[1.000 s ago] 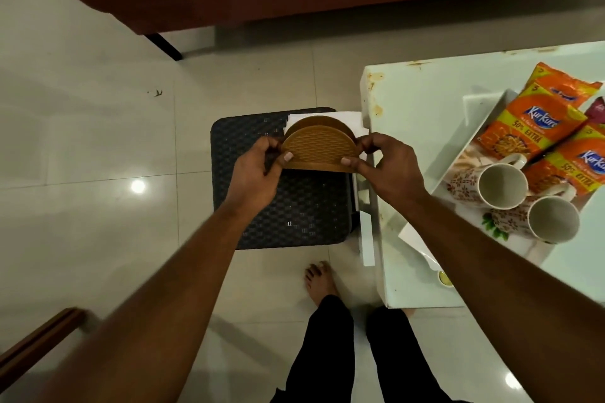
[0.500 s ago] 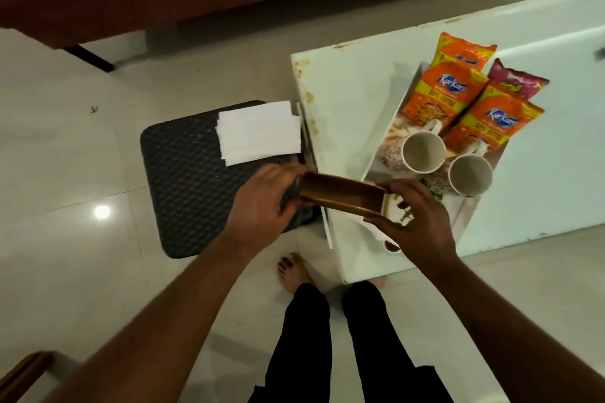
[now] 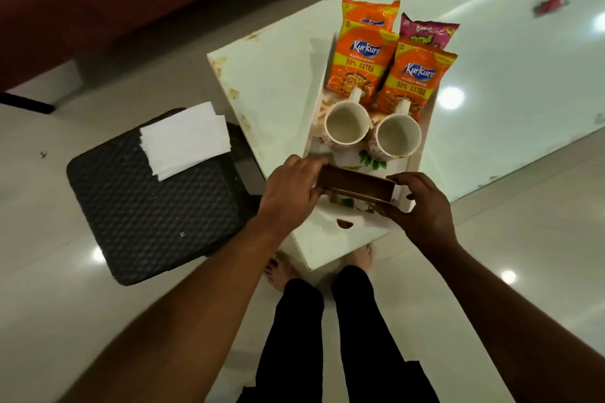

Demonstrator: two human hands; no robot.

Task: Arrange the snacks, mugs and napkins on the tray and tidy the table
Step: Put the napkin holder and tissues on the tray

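Both hands grip a brown wooden napkin holder (image 3: pixel 355 185) over the near end of the white tray (image 3: pixel 363 222). My left hand (image 3: pixel 289 195) clasps its left end, my right hand (image 3: pixel 422 206) its right end. On the tray stand two white floral mugs (image 3: pixel 347 126) (image 3: pixel 397 139), with orange snack packets (image 3: pixel 361 62) (image 3: pixel 414 82) and a pink packet (image 3: pixel 425 33) behind them. A stack of white napkins (image 3: pixel 185 139) lies on a dark woven stool (image 3: pixel 150 206) to the left of the table.
The tray sits on a white glossy table (image 3: pixel 507 91), near its left end. Small wrapped sweets (image 3: pixel 550 5) lie at the table's far right. A dark red sofa (image 3: pixel 114 10) runs along the back. My bare feet stand at the table's near edge.
Both hands carried the wooden holder from above the stool rightward to the near end of the tray. The napkins stayed on the stool.
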